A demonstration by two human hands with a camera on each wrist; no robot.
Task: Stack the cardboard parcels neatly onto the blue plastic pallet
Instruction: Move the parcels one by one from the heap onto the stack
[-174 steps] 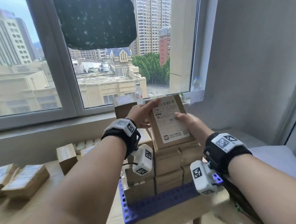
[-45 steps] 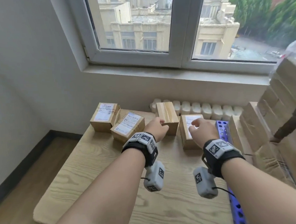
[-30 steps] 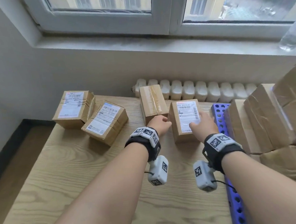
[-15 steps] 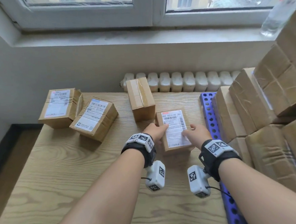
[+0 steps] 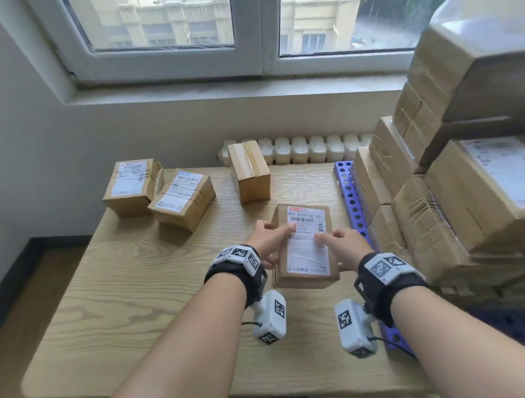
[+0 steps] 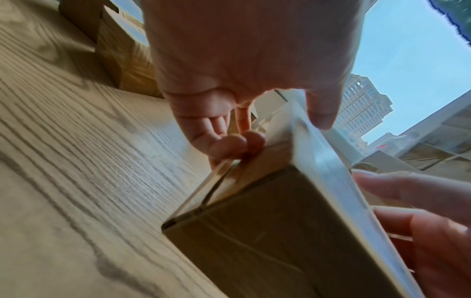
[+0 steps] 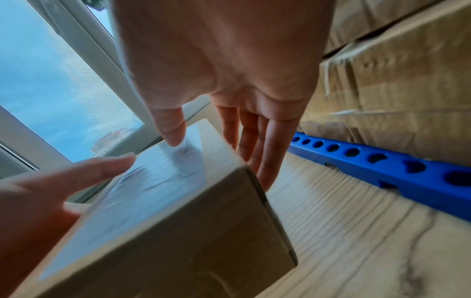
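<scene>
I hold a cardboard parcel (image 5: 307,267) with a white shipping label between both hands, just above the wooden table (image 5: 138,298). My left hand (image 5: 281,244) grips its left side, thumb (image 6: 321,113) on the label and fingers (image 6: 229,145) curled against the side. On the right side is my right hand (image 5: 328,244), with its thumb (image 7: 170,129) on the label and its fingers (image 7: 260,151) along the side wall. The blue pallet (image 5: 350,199) lies to the right, and a tall stack of parcels (image 5: 440,218) stands on it.
Three loose parcels lie on the table: one plain (image 5: 250,172) near the back middle and two labelled ones (image 5: 131,188) (image 5: 183,199) at the back left. A white radiator (image 5: 307,148) runs behind the table under the window sill.
Both hands came from the stack to the labelled parcel beside the pallet, took hold of it, and have now drawn it toward me and raised it off the table.
</scene>
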